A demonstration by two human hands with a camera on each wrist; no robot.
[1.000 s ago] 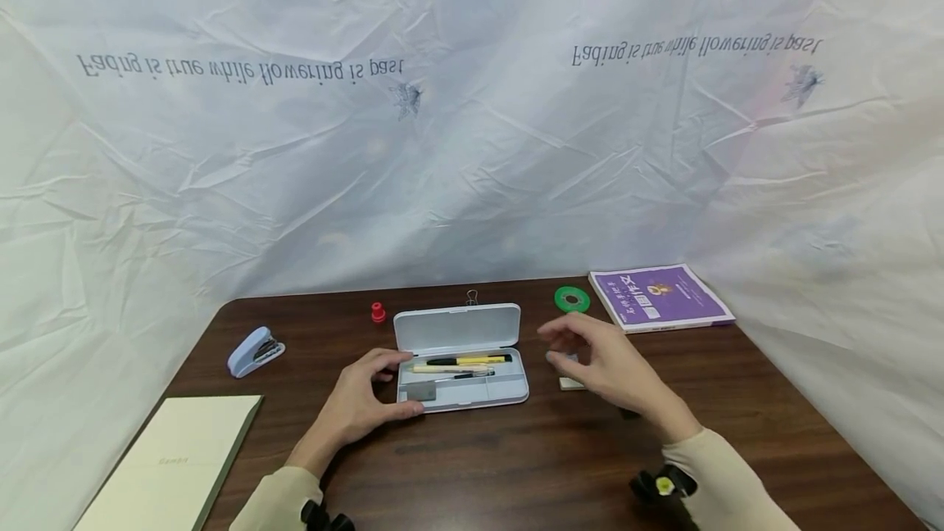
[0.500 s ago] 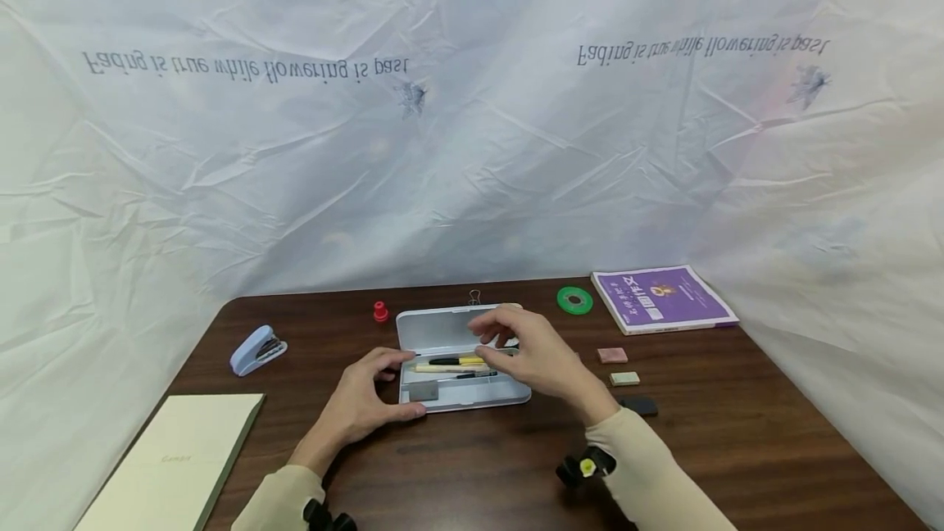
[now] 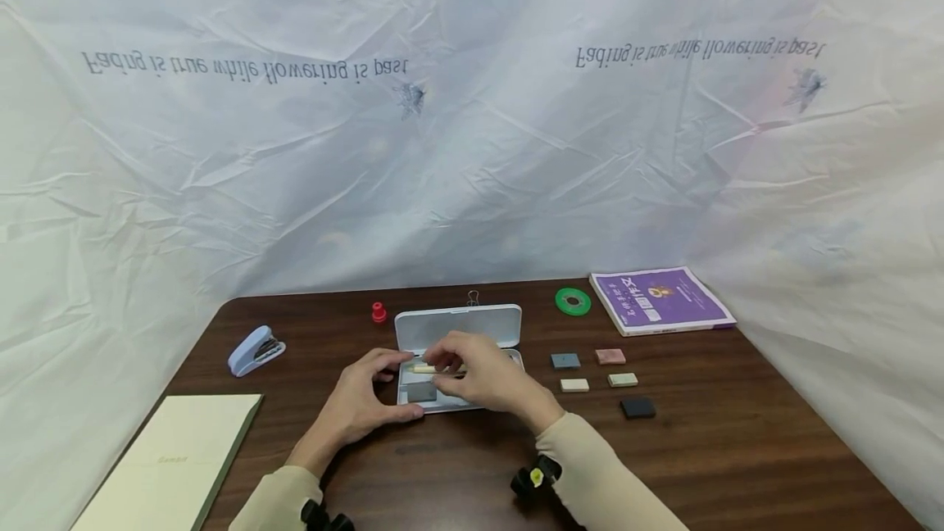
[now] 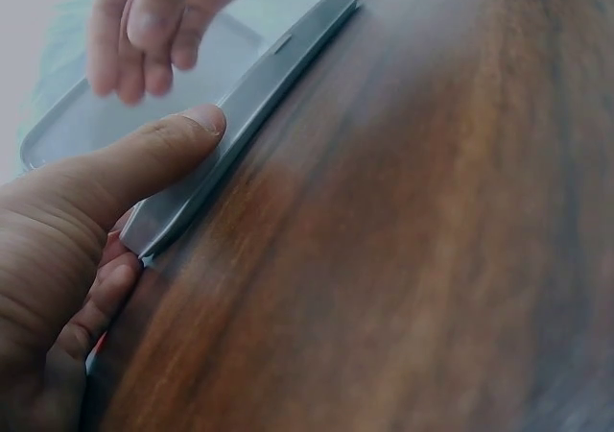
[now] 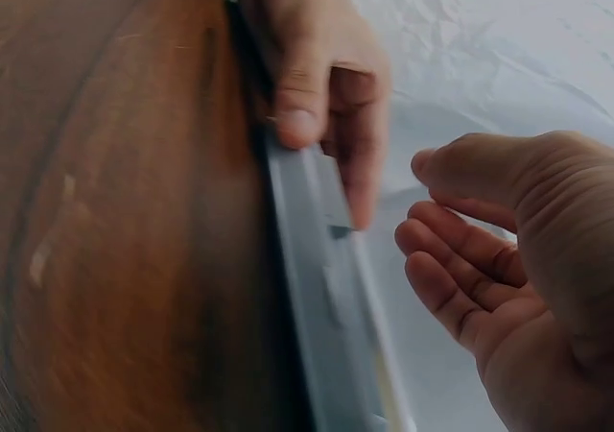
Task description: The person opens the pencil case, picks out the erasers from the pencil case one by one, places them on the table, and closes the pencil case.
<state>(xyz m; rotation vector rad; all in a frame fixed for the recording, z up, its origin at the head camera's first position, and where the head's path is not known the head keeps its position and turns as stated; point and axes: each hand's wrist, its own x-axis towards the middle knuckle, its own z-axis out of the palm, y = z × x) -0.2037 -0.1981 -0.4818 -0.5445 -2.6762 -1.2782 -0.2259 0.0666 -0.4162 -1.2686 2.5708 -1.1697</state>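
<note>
A pale grey pencil case [image 3: 457, 409] lies with its lid [image 3: 421, 332] raised at the back. My left hand [image 3: 357, 402] grips its left end, the thumb on the front edge and the fingers round the far side. Over the case hovers my right hand [image 3: 483, 371], its fingers loosely bent and nothing between them in the right wrist view. Inside the case, a grey block [image 3: 422, 392] sits in the front left compartment. Behind it shows the end of a cream-coloured pen [image 3: 422, 369]; the right hand hides the rest of the contents.
Right of the case lie a blue-grey block [image 3: 565, 360], a pink one [image 3: 610, 356], two pale ones and a black one [image 3: 637, 408]. A green tape roll [image 3: 572, 301], purple book [image 3: 661, 300], stapler [image 3: 256, 351], red object [image 3: 378, 312] and notepad [image 3: 173, 453] lie around.
My right hand has moved left from above the small blocks to over the pencil case, uncovering the blocks. The left hand has stayed on the case's left end.
</note>
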